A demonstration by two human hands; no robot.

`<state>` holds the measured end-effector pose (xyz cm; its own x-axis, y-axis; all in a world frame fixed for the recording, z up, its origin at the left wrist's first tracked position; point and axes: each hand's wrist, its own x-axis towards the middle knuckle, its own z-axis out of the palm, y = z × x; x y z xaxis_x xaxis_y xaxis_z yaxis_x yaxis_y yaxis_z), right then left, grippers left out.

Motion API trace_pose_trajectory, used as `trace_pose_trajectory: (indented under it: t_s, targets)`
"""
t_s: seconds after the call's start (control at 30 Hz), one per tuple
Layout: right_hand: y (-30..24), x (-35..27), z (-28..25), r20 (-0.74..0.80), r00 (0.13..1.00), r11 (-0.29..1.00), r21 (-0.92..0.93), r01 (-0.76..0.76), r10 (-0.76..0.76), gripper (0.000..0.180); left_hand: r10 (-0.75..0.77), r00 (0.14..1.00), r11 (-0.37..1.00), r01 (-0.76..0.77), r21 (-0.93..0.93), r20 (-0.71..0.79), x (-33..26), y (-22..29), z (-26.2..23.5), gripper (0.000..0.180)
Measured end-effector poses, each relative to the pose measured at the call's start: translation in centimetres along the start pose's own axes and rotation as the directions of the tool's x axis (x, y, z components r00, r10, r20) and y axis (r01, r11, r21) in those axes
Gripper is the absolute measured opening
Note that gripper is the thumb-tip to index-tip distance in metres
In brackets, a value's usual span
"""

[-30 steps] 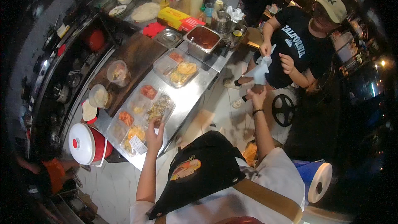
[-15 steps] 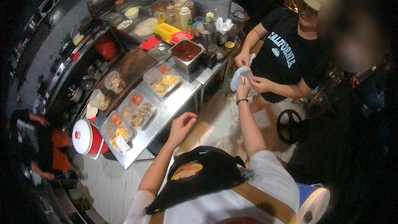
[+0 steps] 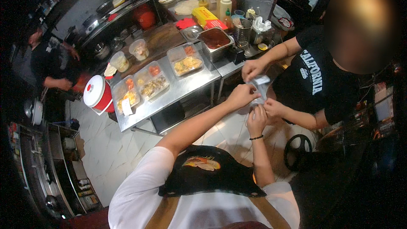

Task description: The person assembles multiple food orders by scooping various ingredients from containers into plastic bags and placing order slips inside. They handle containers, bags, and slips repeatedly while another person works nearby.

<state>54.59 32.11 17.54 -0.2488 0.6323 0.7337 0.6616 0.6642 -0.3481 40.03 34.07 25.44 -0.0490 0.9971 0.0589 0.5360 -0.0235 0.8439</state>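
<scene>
A small, pale, see-through plastic bag is stretched between my hands and a co-worker's hands. My left hand reaches across from the left, its fingers closed at the bag's near left side. Below it, my right hand, with a dark beaded bracelet on the wrist, pinches the bag's lower end. The co-worker's one hand is at the top of the bag, and the other hand grips it low on the right, beside my right fingers. Whatever may be inside the bag cannot be made out.
Clear trays of food line the steel table at left. A red and white cooler stands at its left end. Behind are a sauce pan and squeeze bottles. Another person is at far left.
My left hand has moved right from beside the table and taken hold of the bag. My right hand now grips its lower end. The view has shifted, with the table sitting farther right.
</scene>
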Motion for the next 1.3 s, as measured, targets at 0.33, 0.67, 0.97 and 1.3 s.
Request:
trace_pose_trajectory:
  t_s: [0.33,0.67,0.97,1.3]
  targets:
    - [1.0,-6.4,-2.7,0.316,0.94,0.989,0.026,-0.146,0.131,0.015,0.375,0.806,0.764,0.011,0.645,-0.458,-1.3,-4.5,3.4,0.018]
    - [-3.7,-7.9,-4.0,0.455,0.699,0.671,0.255,-0.696,0.552,0.067,0.012,0.975,0.946,0.06,0.318,-0.221,-9.2,-11.5,0.4,0.066]
    - [-5.7,3.9,0.5,0.879,0.458,0.86,0.127,-0.494,0.133,0.05,0.314,0.91,0.882,-0.174,0.438,-0.27,-18.7,-9.1,-2.4,0.03]
    - [-3.7,2.1,3.9,0.854,0.514,0.629,0.442,-0.64,-0.077,0.016,-0.705,0.693,0.677,0.593,-0.436,-0.154,-29.5,-12.2,-14.4,0.024]
